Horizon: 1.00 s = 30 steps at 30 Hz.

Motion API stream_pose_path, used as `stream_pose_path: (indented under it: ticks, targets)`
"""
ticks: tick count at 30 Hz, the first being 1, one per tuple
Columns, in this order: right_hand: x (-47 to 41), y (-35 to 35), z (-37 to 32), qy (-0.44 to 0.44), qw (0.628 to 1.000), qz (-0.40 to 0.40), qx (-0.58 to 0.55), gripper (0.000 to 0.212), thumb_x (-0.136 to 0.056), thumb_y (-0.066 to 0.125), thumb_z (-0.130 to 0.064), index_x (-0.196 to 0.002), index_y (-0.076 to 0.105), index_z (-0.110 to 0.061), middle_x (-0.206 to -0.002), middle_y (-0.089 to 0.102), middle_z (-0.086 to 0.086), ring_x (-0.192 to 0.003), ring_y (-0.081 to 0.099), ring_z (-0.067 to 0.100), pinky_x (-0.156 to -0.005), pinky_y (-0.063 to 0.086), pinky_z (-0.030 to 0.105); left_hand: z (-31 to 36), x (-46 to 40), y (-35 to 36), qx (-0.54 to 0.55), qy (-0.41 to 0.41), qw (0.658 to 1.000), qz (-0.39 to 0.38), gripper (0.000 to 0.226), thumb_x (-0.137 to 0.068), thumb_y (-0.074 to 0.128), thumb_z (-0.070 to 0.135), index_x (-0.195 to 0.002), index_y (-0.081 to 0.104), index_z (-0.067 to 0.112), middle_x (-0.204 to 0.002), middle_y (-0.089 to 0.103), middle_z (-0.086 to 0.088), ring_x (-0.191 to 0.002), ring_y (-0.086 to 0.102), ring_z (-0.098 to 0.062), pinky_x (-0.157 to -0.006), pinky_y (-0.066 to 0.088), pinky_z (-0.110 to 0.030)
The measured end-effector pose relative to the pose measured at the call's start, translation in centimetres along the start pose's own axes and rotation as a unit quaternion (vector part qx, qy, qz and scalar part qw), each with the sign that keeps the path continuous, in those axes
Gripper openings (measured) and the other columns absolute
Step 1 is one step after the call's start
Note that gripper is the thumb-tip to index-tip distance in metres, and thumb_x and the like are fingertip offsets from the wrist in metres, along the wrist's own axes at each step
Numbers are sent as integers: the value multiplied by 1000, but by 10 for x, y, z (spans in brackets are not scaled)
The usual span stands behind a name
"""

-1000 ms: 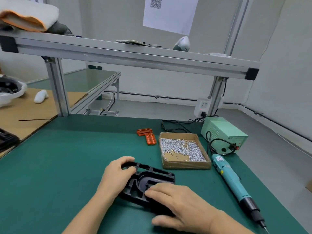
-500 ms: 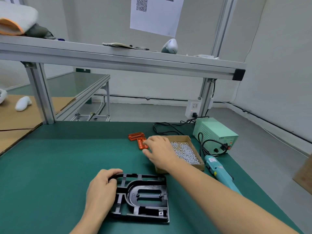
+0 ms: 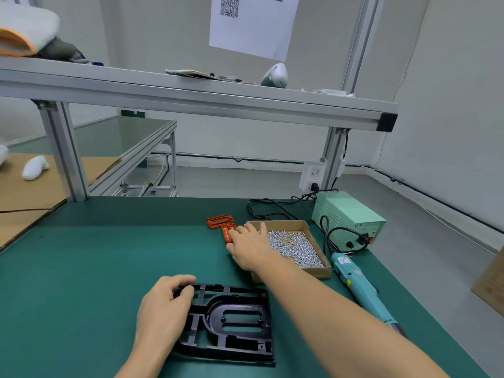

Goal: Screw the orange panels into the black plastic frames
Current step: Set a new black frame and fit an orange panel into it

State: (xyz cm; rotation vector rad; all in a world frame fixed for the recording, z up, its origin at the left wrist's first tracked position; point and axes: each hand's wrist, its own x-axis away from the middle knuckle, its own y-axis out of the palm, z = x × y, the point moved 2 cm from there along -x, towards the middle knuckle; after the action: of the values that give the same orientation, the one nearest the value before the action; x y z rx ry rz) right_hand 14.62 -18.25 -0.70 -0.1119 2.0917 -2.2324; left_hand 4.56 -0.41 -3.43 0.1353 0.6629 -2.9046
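Note:
A black plastic frame lies flat on the green mat near the front edge. My left hand holds its left side, fingers curled over the upper left corner. Two orange panels lie further back: one lies crosswise, the other runs toward me. My right hand reaches out with fingers straight, and its fingertips touch the nearer orange panel. A cardboard tray full of small silver screws sits just right of that hand.
A teal electric screwdriver lies on the mat at the right, cabled to a pale green power box. An aluminium shelf spans overhead on two posts. The table's right edge drops to the floor.
My right hand left the black frame and reached forward to the orange panels. The frame now lies flat and square under my left hand. The view has shifted a little.

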Motion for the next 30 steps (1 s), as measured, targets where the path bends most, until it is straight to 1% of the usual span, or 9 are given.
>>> stream_pose_path:
  ticks: [4, 8, 14, 20, 22, 24, 26, 28, 30]
  targets:
    - [3, 3, 0, 0, 1000, -7, 12, 44, -104, 29, -31, -143, 37, -12, -149, 40, 10, -145, 18, 28, -114, 0, 61, 1, 1, 0, -12, -7, 1000, 1, 19, -88, 58, 13, -92, 68, 29, -98, 62, 14, -97, 55, -13, -81, 37, -29]
    - [5, -1, 1, -1, 1000, 18, 11, 36, -101, 41, -29, -133, 50, -15, -140, 50, 7, -141, 27, 27, -115, 0, 61, 4, 0, 0, -20, -8, 1000, 1, 19, -88, 58, 14, -90, 68, 30, -98, 62, 12, -97, 54, -12, -82, 37, -28]
    - [12, -8, 5, -8, 997, 42, -66, 19, -95, 57, -26, -111, 67, -24, -123, 61, 3, -133, 37, 22, -115, -7, 56, 6, 0, 0, -23, -14, 1000, 2, 19, -89, 57, 14, -91, 68, 29, -99, 60, 13, -96, 53, -10, -80, 36, -25]
    - [23, -15, 0, -56, 992, 69, -87, 13, -94, 59, -33, -101, 68, -26, -100, 60, -6, -119, 49, 16, -115, -11, 52, 4, -1, -2, -27, -15, 999, 13, 17, -88, 58, 16, -91, 68, 29, -103, 62, 12, -98, 55, -11, -85, 42, -28]
    - [30, -20, 0, -85, 981, 111, -134, 14, -95, 59, -32, -101, 68, -23, -104, 61, -8, -119, 50, 13, -115, -12, 48, 6, -2, -5, -22, 5, 999, 32, 18, -88, 58, 15, -92, 68, 29, -102, 62, 14, -95, 54, -10, -84, 43, -29]
    - [45, -25, 0, -135, 958, 159, -196, 14, -94, 61, -29, -102, 68, -19, -114, 64, -9, -125, 49, 10, -117, -10, 46, 11, -3, -10, 36, 28, 997, 61, 18, -89, 59, 14, -94, 68, 28, -99, 62, 15, -89, 54, -2, -78, 41, -20]
    - [66, -28, 0, -205, 929, 210, -223, 14, -92, 63, -27, -99, 69, -16, -116, 66, -9, -127, 50, 10, -119, -3, 45, 18, -5, -15, 120, 32, 989, 75, 16, -90, 59, 16, -96, 67, 29, -97, 64, 12, -85, 56, 4, -74, 40, -11]
    - [87, -32, -4, -265, 904, 268, -202, 15, -91, 63, -28, -95, 70, -16, -115, 67, -8, -123, 54, 11, -118, 6, 46, 25, -5, -17, 203, 15, 977, 57, 13, -92, 58, 18, -99, 67, 25, -95, 67, 7, -79, 61, -1, -73, 46, -15]
    - [104, -37, -8, -309, 884, 322, -142, 17, -91, 59, -30, -92, 71, -18, -113, 68, -7, -120, 57, 12, -116, 14, 49, 34, -2, -16, 296, -8, 955, -1, 14, -93, 56, 19, -102, 67, 18, -93, 71, -1, -72, 63, -8, -65, 52, -21]
